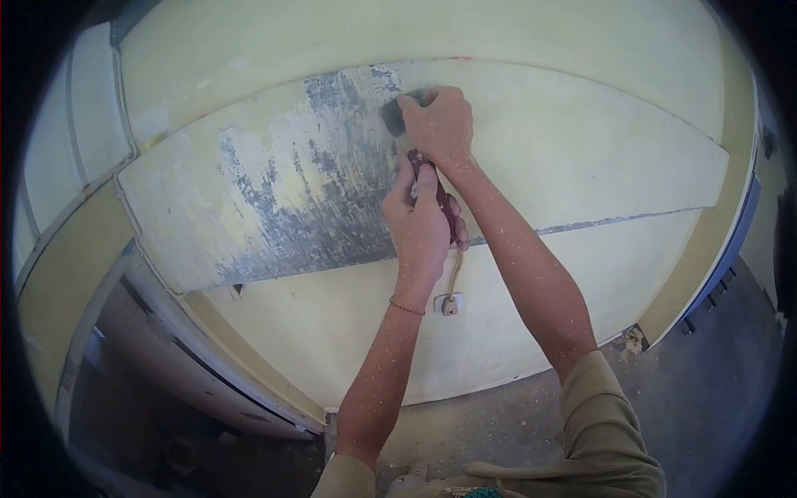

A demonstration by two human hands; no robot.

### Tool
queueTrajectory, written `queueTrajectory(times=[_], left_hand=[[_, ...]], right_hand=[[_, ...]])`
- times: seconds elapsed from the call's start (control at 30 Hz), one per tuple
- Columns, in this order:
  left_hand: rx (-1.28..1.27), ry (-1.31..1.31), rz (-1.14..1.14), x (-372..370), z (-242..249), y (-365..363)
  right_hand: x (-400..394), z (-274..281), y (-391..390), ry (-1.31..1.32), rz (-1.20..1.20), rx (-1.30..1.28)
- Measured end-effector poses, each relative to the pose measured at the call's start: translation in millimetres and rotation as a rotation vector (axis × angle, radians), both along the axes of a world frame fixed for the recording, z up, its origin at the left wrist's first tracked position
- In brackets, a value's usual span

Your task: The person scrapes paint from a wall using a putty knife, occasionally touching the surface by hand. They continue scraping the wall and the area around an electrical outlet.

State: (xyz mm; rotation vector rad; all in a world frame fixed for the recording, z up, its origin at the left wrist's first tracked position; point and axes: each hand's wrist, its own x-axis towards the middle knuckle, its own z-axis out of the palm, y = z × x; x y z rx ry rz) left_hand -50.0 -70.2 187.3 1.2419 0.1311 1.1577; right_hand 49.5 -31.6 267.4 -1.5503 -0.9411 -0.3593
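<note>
My left hand [419,220] is wrapped round a dark red tool [444,199] with a long body, held in front of the wall. A little above it, my right hand [442,124] is closed at the edge of a dark grey, flat piece [393,118] that lies against the wall panel [598,149]. Whether this piece joins the red tool cannot be made out. Left of both hands, the panel's pale paint is worn away in streaks, with grey surface [332,199] showing. Pale flecks dot both forearms.
Below my left hand, a beige cord [456,270] runs to a plug at a wall socket [448,305]. A door frame and dark opening [166,373] stand at lower left. Dust and chips lie on the grey floor [515,415]. A blue-edged board [722,257] is at right.
</note>
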Motion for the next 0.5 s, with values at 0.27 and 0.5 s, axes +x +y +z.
queueTrajectory(times=[0.27, 0.5], left_hand=[[0.169, -0.014, 0.049, 1.5, 23.9, 29.9], [0.058, -0.1, 0.0, -11.5, 46.9, 5.2]], right_hand=[[1.5, 32.5, 34.2, -0.155, -0.186, 0.231], [-11.9, 58.7, 11.7, -0.199, -0.145, 0.146]])
